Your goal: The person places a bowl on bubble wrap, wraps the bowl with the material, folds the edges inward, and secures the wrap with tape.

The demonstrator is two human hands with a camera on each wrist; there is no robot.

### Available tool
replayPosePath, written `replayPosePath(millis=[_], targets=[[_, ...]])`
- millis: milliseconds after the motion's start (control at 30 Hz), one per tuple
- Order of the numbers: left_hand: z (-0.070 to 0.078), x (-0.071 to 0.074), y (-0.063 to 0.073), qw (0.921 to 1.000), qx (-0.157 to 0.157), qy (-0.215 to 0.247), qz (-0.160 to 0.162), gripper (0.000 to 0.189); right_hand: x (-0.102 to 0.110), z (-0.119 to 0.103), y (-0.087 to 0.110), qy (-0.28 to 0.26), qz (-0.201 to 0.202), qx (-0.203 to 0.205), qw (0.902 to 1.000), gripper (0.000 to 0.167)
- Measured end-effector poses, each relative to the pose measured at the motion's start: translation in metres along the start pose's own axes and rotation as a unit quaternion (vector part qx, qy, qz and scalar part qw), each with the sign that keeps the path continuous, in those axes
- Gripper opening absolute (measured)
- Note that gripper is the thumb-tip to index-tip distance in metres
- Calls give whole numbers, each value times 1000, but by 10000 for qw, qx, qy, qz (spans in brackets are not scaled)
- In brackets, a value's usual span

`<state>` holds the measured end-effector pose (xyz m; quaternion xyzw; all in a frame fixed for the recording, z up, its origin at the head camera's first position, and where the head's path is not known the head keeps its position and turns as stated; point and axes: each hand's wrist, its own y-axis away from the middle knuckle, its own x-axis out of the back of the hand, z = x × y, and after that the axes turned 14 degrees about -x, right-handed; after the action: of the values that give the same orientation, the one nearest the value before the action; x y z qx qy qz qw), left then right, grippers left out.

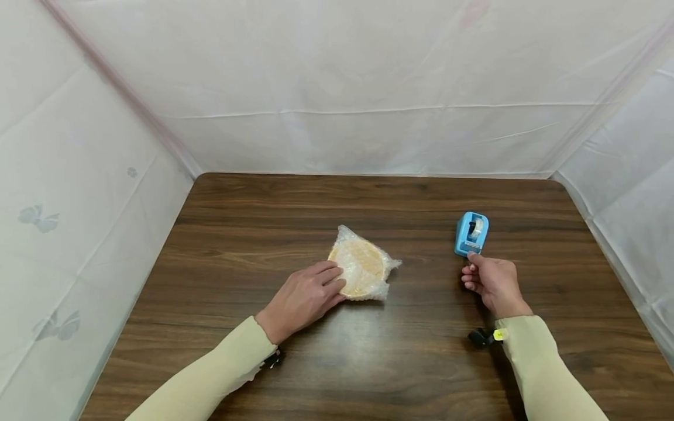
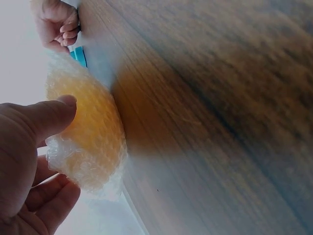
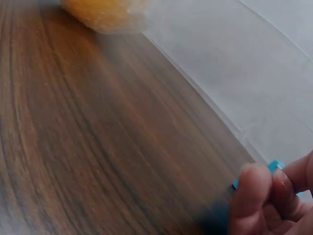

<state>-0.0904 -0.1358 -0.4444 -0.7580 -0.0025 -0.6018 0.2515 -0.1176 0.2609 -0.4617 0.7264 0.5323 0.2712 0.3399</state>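
A round yellow object in bubble wrap (image 1: 363,266), with pointed corners of wrap sticking out, lies near the middle of the table. My left hand (image 1: 310,292) grips its left edge, the thumb (image 2: 58,115) on one side and the fingers on the other. To the right stands a light blue tape dispenser (image 1: 470,234) with a roll of clear tape (image 1: 477,227) in it. My right hand (image 1: 495,283) is at the dispenser's near end, fingers curled, thumb and forefinger pinching the tape end. In the right wrist view these fingertips mostly cover the blue dispenser (image 3: 275,165).
The dark wood-grain table (image 1: 253,210) has rounded far corners. White sheeting (image 1: 337,140) hangs along its back and both sides. A small black device with a yellow tag (image 1: 499,334) sits at the right wrist.
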Motion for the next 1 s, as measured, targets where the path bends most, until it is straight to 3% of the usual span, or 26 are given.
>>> replayPosePath(millis=[167, 367, 533, 633, 733, 800, 867, 1000], targets=[[-1, -2, 1, 10000, -50, 1, 7, 14, 4, 1, 0, 187, -218, -188, 9994, 35], [-2, -3, 2, 10000, -65, 1, 17, 14, 2, 2, -2, 470, -187, -78, 9987, 26], [-3, -3, 1, 10000, -91, -2, 19, 13, -3, 7, 1, 1006, -283, 390, 9938, 26], [-2, -2, 0, 9999, -110, 6, 50, 13, -9, 9, 9, 1495, -497, 996, 9825, 33], [-2, -1, -2, 9999, -132, 10, 84, 14, -23, 5, 22, 2024, -724, 1818, 9595, 37], [-2, -1, -2, 9999, -140, 18, 87, 14, -37, 0, 31, 2410, -867, 2368, 9372, 38], [-3, -1, -2, 9999, -145, 17, 68, 14, -51, -8, 40, 2824, -1050, 2812, 9111, 34], [-3, 1, -1, 9999, -146, -6, 10, 15, -83, -25, 58, 3644, -1665, 3437, 8493, 20]])
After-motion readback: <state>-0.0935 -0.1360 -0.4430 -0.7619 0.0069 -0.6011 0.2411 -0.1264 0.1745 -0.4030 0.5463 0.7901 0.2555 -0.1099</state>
